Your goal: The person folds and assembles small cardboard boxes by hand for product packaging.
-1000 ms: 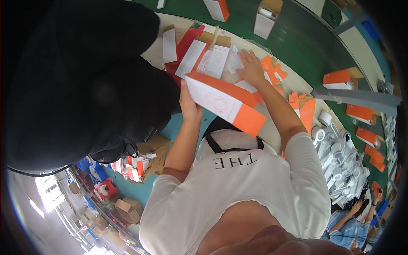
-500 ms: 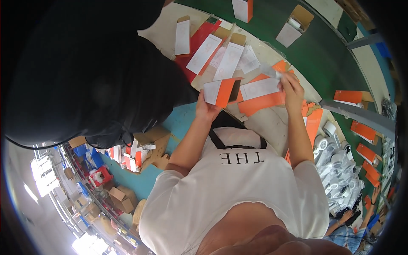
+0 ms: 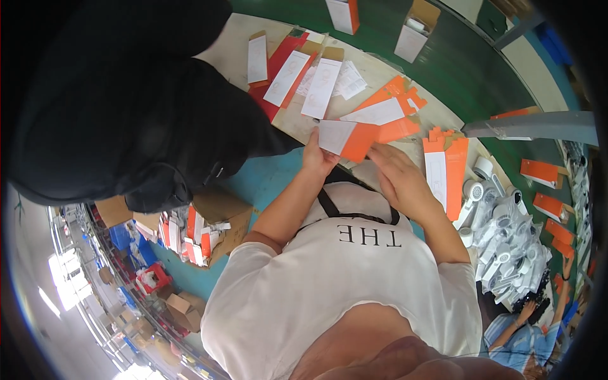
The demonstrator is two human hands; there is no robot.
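I hold a flat orange and white carton [image 3: 347,138] just above the near edge of the beige worktable [image 3: 235,52], close to my chest. My left hand [image 3: 315,156] grips its white end from below. The fingers of my right hand [image 3: 396,175] rest against its orange end, palm down. More flat orange and white cartons [image 3: 386,113] lie spread on the table just beyond it, and a stack of orange ones [image 3: 446,170] sits to the right of my right hand.
A green conveyor [image 3: 456,69] runs behind the table, carrying upright boxes [image 3: 344,14] and an open brown box [image 3: 417,28]. Bagged white devices [image 3: 506,244] are piled at the right. A large dark shape [image 3: 120,101] fills the upper left. Another person [image 3: 516,323] sits at the lower right.
My right hand came back from the cartons spread on the table and joined the carton. The carton has come down and nearer to my chest, and it looks smaller now.
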